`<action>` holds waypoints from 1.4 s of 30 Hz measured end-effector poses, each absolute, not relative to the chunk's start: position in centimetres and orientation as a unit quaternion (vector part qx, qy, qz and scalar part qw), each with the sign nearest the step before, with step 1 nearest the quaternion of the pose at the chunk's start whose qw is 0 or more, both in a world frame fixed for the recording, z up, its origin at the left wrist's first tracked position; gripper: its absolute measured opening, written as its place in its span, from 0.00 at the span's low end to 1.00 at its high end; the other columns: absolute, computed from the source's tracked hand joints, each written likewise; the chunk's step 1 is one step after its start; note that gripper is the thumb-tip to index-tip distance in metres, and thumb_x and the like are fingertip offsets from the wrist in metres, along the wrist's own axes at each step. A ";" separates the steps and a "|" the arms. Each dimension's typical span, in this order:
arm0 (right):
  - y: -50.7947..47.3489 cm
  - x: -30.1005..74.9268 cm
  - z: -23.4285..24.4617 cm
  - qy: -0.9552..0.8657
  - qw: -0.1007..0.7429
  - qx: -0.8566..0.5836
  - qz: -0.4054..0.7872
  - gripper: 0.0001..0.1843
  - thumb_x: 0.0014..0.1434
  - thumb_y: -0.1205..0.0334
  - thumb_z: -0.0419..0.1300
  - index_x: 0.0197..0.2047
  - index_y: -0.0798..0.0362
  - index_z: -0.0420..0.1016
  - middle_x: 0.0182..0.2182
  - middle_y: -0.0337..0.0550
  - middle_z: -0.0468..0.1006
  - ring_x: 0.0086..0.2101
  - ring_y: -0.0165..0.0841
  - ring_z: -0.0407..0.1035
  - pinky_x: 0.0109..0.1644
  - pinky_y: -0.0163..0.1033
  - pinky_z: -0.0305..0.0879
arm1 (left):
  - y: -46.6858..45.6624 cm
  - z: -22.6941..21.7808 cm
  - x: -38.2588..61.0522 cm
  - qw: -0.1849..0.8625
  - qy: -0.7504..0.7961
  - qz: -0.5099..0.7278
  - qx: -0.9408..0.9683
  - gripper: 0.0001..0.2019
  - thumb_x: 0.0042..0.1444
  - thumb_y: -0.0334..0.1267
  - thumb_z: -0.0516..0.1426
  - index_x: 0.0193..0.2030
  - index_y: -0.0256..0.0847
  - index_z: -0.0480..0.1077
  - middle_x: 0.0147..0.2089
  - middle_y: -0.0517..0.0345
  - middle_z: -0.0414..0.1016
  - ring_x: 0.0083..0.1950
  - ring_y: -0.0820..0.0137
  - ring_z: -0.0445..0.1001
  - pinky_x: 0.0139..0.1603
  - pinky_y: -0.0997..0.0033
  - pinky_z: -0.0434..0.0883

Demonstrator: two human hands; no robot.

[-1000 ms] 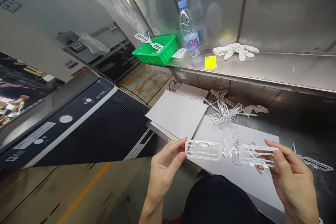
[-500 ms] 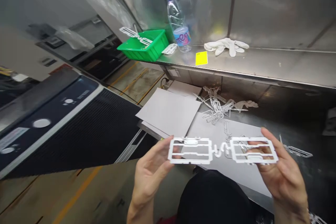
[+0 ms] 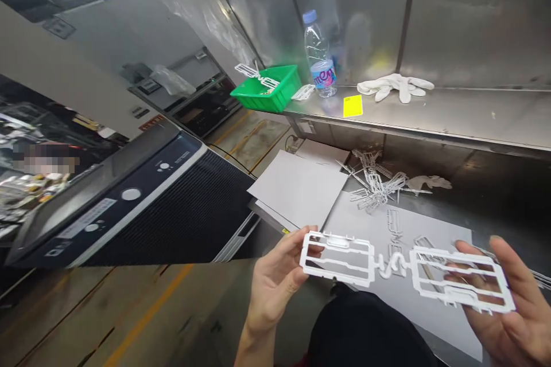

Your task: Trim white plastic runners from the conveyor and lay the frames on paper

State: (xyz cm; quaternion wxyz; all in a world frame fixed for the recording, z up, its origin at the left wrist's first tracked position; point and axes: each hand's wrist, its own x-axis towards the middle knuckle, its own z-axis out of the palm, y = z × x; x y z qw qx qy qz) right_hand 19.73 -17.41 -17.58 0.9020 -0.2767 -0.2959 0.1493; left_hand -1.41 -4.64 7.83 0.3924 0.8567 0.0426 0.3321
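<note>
I hold a white moulded plastic piece [image 3: 374, 266], two rectangular frames joined by a curly runner, flat in front of me above my lap. My left hand [image 3: 275, 284] pinches the left frame between thumb and fingers. My right hand [image 3: 512, 304] cradles the right frame from below, its fingers curled up round the edges. Beneath the piece lie white sheets [image 3: 301, 186] on the low bench.
A heap of similar white plastic frames [image 3: 374, 186] lies on the bench behind. On the steel shelf [image 3: 451, 117] stand a green bin [image 3: 269, 89] with frames, a water bottle [image 3: 319, 57], a yellow tag [image 3: 353, 106] and white gloves [image 3: 394, 86]. A dark machine [image 3: 142, 212] sits left.
The plastic piece was turned from edge-on to flat and has shifted right and lower in view. My right hand has slid under the right frame. The camera swung slightly.
</note>
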 end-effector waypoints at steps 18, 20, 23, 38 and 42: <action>-17.7 19.8 -11.2 -0.376 0.908 -0.042 0.181 0.27 0.68 0.56 0.68 0.68 0.42 0.70 0.64 0.46 0.74 0.57 0.32 0.76 0.64 0.38 0.73 | -3.5 6.6 -0.5 0.380 0.146 0.444 0.798 0.19 0.61 0.44 0.67 0.59 0.52 0.81 0.58 0.43 0.77 0.54 0.56 0.82 0.51 0.60 0.80; -17.7 19.8 -10.9 -0.369 0.912 -0.040 0.176 0.27 0.67 0.57 0.69 0.67 0.42 0.71 0.63 0.45 0.75 0.56 0.31 0.76 0.64 0.37 0.73 | -3.5 6.7 -0.5 0.380 0.137 0.444 0.800 0.19 0.60 0.45 0.68 0.58 0.52 0.81 0.58 0.45 0.78 0.52 0.56 0.82 0.50 0.61 0.81; -17.7 19.8 -10.7 -0.366 0.913 -0.036 0.176 0.27 0.65 0.58 0.70 0.66 0.43 0.72 0.63 0.46 0.75 0.55 0.32 0.77 0.62 0.38 0.74 | -3.3 6.8 -0.5 0.388 0.134 0.456 0.789 0.20 0.58 0.44 0.69 0.57 0.52 0.82 0.57 0.47 0.79 0.51 0.58 0.83 0.48 0.64 0.82; -16.8 20.0 -11.5 -0.294 0.914 -0.261 0.101 0.12 0.77 0.52 0.56 0.58 0.45 0.72 0.40 0.42 0.77 0.36 0.26 0.74 0.44 0.32 0.76 | -5.1 7.5 0.4 0.397 0.167 0.391 0.813 0.09 0.67 0.44 0.63 0.40 0.40 0.75 0.43 0.53 0.80 0.43 0.69 0.82 0.48 0.72 0.80; -16.8 19.7 -12.2 -0.270 0.897 -0.315 0.152 0.18 0.78 0.59 0.53 0.65 0.37 0.73 0.37 0.42 0.75 0.30 0.24 0.72 0.34 0.28 0.73 | -6.0 7.8 1.2 0.425 0.246 0.404 0.772 0.12 0.64 0.45 0.66 0.39 0.38 0.74 0.32 0.57 0.71 0.29 0.77 0.73 0.32 0.80 0.75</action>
